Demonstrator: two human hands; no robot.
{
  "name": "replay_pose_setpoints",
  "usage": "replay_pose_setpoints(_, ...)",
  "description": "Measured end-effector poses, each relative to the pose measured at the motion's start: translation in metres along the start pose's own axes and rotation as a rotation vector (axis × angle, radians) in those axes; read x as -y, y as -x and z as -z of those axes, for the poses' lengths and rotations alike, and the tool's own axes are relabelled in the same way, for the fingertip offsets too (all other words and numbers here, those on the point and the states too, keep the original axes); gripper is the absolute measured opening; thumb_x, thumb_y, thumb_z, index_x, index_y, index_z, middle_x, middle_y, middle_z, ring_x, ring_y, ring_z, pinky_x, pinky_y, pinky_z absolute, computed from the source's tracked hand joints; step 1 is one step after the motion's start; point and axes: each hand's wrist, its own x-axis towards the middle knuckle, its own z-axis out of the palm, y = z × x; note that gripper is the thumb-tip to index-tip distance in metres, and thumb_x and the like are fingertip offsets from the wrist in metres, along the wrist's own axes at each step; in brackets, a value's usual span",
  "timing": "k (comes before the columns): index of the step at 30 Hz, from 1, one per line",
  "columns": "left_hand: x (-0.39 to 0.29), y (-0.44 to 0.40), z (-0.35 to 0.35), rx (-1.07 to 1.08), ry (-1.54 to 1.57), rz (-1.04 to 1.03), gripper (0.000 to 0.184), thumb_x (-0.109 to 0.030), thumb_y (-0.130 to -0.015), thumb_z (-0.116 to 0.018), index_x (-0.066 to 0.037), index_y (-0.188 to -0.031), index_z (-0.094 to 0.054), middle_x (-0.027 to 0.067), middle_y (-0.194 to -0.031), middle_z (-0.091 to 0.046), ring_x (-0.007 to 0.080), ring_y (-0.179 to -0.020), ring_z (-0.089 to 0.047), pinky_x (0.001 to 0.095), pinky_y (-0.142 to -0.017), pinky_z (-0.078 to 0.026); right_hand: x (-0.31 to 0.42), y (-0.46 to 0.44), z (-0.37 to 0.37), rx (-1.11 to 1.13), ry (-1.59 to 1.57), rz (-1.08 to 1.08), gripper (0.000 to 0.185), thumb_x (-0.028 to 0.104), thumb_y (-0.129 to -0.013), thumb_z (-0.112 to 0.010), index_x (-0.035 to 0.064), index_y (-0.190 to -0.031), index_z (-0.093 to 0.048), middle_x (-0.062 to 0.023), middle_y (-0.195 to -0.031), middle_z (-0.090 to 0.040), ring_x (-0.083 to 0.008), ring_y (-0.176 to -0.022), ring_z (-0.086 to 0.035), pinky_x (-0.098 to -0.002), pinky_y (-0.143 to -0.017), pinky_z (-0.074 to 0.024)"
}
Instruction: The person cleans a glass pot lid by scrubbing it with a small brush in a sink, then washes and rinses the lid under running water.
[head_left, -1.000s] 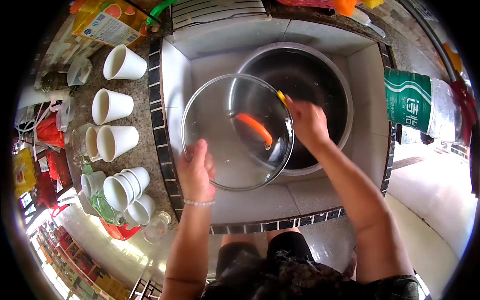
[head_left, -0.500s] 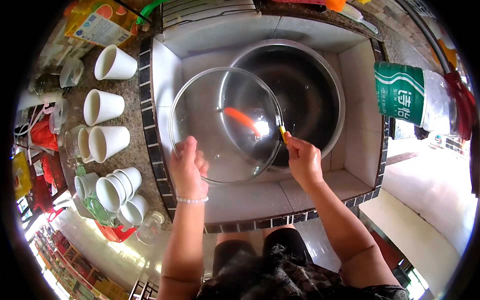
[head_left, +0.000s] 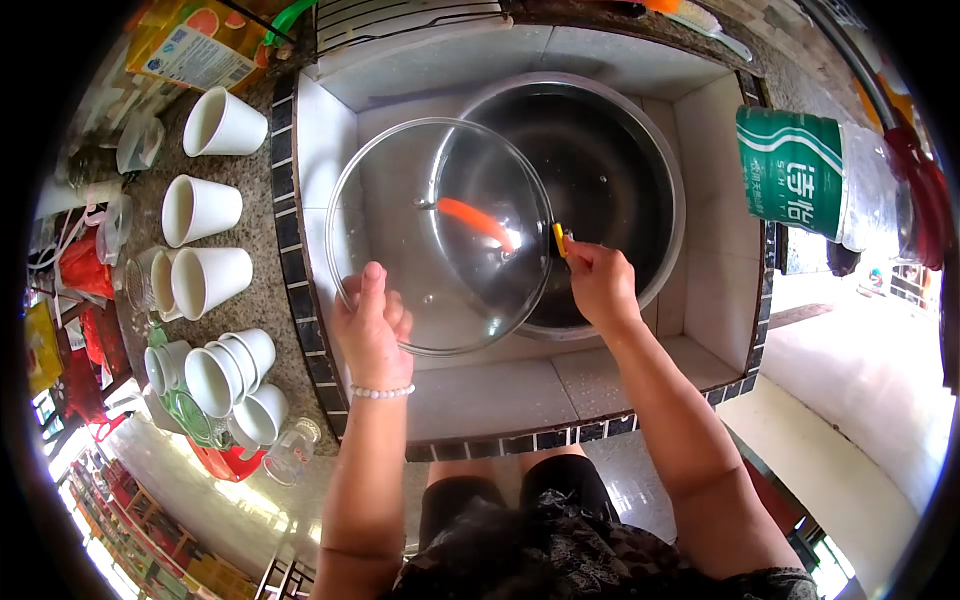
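Note:
A round clear glass pot lid (head_left: 400,290) with an orange handle (head_left: 475,222) is in my left hand (head_left: 372,325). My thumb rests on the near left of its rim and my fingers curl beneath. The lid hangs over the left part of the sink and overlaps a metal basin (head_left: 672,170) that looks filled with water. My right hand (head_left: 606,285) pinches a small yellow piece (head_left: 559,240), close beside the lid's right rim. Whether it touches the glass I cannot tell, and my fingers hide most of it.
The tiled sink (head_left: 480,400) has a black tiled edge. White cups (head_left: 212,282) stand and lie on the left counter, near a glass mug (head_left: 293,450). A large green-labelled plastic bottle (head_left: 795,180) is at the right. A brush (head_left: 715,28) and a wire rack (head_left: 410,22) are at the back.
The lid has moved slightly away from me and to the left. My right hand and the yellow piece have shifted away from me along the lid's rim. Both grips stay the same.

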Motion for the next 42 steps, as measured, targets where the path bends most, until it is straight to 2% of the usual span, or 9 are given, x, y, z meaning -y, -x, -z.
replay_pose_setpoints(9, 0.004, -0.014, 0.009, 0.083, 0.099, 0.1, 0.025, -0.032, -0.091, -0.074, -0.014, -0.083, -0.058, -0.009, -0.06, -0.032, 0.0043, -0.047, -0.024, 0.0221, -0.042, -0.019, -0.01, 0.061, 0.001, -0.028, 0.037, 0.298, 0.024, 0.003, -0.09, -0.065, 0.0077, -0.112, -0.074, -0.0178, -0.082, -0.069, -0.0256, -0.067, -0.069, -0.0325, -0.061, -0.0519)
replay_pose_setpoints(14, 0.014, -0.024, 0.024, 0.141, 0.225, 0.162, 0.054, -0.066, -0.095, -0.047, -0.015, -0.112, -0.059, -0.0058, -0.062, -0.025, 0.0076, -0.053, -0.023, 0.0232, -0.048, -0.02, -0.001, 0.088, 0.004, 0.204, 0.093, 0.541, 0.045, -0.005, -0.078, -0.063, 0.013, -0.118, -0.072, -0.0102, -0.075, -0.061, -0.0241, -0.063, -0.064, -0.0318, -0.058, -0.0515)
replay_pose_setpoints(22, 0.023, -0.022, 0.03, 0.436, 0.555, 0.224, 0.045, -0.047, -0.105, -0.035, -0.029, -0.143, -0.05, -0.0009, -0.072, -0.03, 0.0164, -0.069, -0.034, 0.032, -0.071, -0.036, 0.1, 0.074, -0.082, 0.155, 0.254, 0.833, 0.049, 0.011, -0.074, -0.064, 0.0188, -0.123, -0.062, -0.0021, -0.087, -0.062, -0.0186, -0.065, -0.065, -0.029, -0.057, -0.0542)
replay_pose_setpoints(29, 0.033, -0.022, 0.045, 0.351, 0.731, 0.409, 0.043, -0.05, -0.105, -0.033, -0.034, -0.137, -0.056, -0.0033, -0.07, -0.026, 0.0154, -0.064, -0.026, 0.0318, -0.061, -0.033, 0.079, 0.099, -0.051, 0.183, 0.343, 0.779, 0.054, 0.014, -0.074, -0.066, 0.0201, -0.127, -0.059, -0.0015, -0.082, -0.059, -0.0162, -0.061, -0.064, -0.0293, -0.048, -0.0508)
replay_pose_setpoints(30, 0.047, -0.029, 0.056, 0.642, 0.795, 0.337, 0.046, -0.052, -0.104, -0.033, -0.032, -0.14, -0.054, -0.0029, -0.08, -0.047, 0.0167, -0.074, -0.045, 0.0373, -0.071, -0.044, 0.088, 0.094, -0.058, 0.146, 0.326, 0.806, 0.052, 0.013, -0.075, -0.066, 0.02, -0.126, -0.059, -0.0018, -0.082, -0.059, -0.0167, -0.061, -0.064, -0.0296, -0.048, -0.0508)
replay_pose_setpoints(33, 0.022, -0.008, 0.026, 0.129, 0.549, 0.341, 0.06, -0.059, -0.102, -0.032, -0.019, -0.145, -0.044, 0.0019, -0.106, -0.065, 0.0237, -0.101, -0.06, 0.0457, -0.09, -0.049, 0.147, 0.055, -0.082, 0.055, 0.246, 0.816, 0.045, 0.012, -0.074, -0.065, 0.0202, -0.119, -0.063, -0.0039, -0.079, -0.062, -0.0214, -0.065, -0.065, -0.0318, -0.051, -0.0527)
replay_pose_setpoints(34, 0.026, -0.008, 0.032, 0.359, 0.703, 0.326, 0.069, -0.065, -0.099, -0.035, -0.014, -0.146, -0.042, 0.0077, -0.128, -0.063, 0.0267, -0.12, -0.058, 0.0443, -0.105, -0.045, 0.152, 0.053, -0.086, 0.054, 0.243, 0.796, 0.042, 0.012, -0.074, -0.065, 0.0198, -0.115, -0.065, -0.0043, -0.078, -0.062, -0.0226, -0.066, -0.065, -0.0324, -0.051, -0.0532)
replay_pose_setpoints(37, 0.034, -0.02, 0.051, 0.281, 0.567, 0.329, 0.074, -0.069, -0.096, -0.038, -0.015, -0.147, -0.041, 0.0061, -0.118, -0.066, 0.0252, -0.112, -0.062, 0.0429, -0.098, -0.049, 0.142, 0.063, -0.095, 0.089, 0.315, 0.724, 0.032, 0.01, -0.075, -0.064, 0.0177, -0.106, -0.066, -0.0045, -0.077, -0.063, -0.0244, -0.066, -0.066, -0.0334, -0.052, -0.0536)
replay_pose_setpoints(42, 0.022, -0.014, 0.042, 0.25, 0.467, 0.379, 0.063, -0.064, -0.096, -0.046, -0.013, -0.131, -0.056, -0.0046, -0.064, -0.034, 0.011, -0.061, -0.041, 0.0302, -0.062, -0.041, 0.115, 0.097, -0.057, 0.182, 0.239, 0.709, 0.049, 0.0, -0.077, -0.061, 0.0178, -0.123, -0.067, -0.0042, -0.072, -0.059, -0.0234, -0.064, -0.064, -0.0312, -0.054, -0.0538)
